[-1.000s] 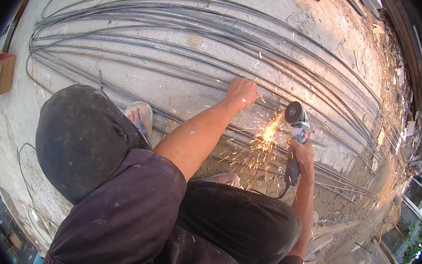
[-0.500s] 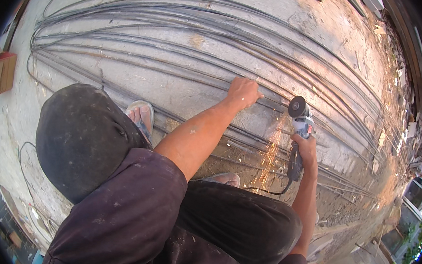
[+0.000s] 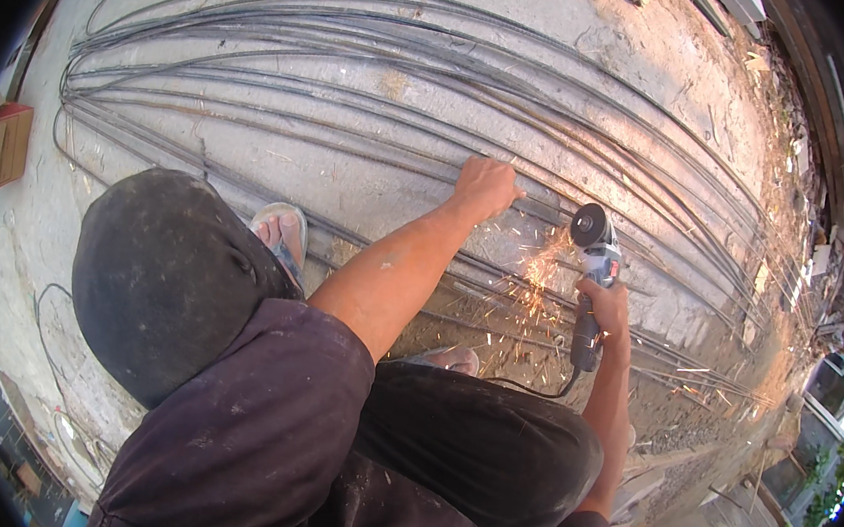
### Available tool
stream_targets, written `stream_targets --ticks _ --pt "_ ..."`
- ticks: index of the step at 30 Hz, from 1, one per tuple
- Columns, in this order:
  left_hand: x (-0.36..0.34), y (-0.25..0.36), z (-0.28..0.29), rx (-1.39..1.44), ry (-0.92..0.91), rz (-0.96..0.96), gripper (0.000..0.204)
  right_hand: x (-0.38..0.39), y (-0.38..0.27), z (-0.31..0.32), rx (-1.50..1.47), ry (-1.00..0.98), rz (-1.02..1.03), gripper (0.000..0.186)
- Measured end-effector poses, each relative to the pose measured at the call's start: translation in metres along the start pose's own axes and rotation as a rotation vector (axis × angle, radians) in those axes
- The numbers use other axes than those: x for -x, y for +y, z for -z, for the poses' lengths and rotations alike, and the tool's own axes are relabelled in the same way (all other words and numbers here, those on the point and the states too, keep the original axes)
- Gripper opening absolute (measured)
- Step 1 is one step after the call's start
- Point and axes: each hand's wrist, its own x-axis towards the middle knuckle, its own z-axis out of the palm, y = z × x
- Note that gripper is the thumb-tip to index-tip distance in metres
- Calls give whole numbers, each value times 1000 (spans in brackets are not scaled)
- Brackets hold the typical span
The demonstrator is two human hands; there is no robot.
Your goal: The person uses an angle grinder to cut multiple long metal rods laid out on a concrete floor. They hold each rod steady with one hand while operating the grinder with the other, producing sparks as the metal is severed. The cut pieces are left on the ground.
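Near the middle, my left hand [image 3: 486, 187] is closed around a thin steel rod [image 3: 545, 214] that lies among the others. To its right, my right hand [image 3: 607, 308] grips an angle grinder [image 3: 599, 263] by its body. The grinder's black disc [image 3: 588, 224] is at the end of the held rod; the exact contact point is hard to see. Orange sparks [image 3: 540, 274] spray below the disc, toward my feet. My left fingertips are partly hidden behind the hand.
Long bent steel rods [image 3: 360, 49] spread across the dusty concrete floor [image 3: 280, 166]. My sandalled foot [image 3: 282, 231] stands beside several rods. The grinder's black cord [image 3: 532, 387] runs past my knee. A cardboard box [image 3: 2, 152] sits far left; debris lines the right edge.
The grinder has moved slightly down and left, its handle now more upright. The sparks have gone from a long downward stream to a shorter, scattered spray. My left hand has barely shifted.
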Motion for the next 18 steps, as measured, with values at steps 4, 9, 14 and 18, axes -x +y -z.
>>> stream_targets --ticks 4,9,14,18 --pt "-1 -6 -7 -27 68 -28 47 10 -11 -3 55 42 59 28" --pt "1 -4 -2 -10 14 -4 47 -3 -12 -5 -41 -10 -33 26" --pt "2 0 0 -9 39 -27 48 -21 -4 -2 -92 5 -48 25" --pt "1 -10 -7 70 20 34 48 -16 -16 -3 -59 -26 -85 25"
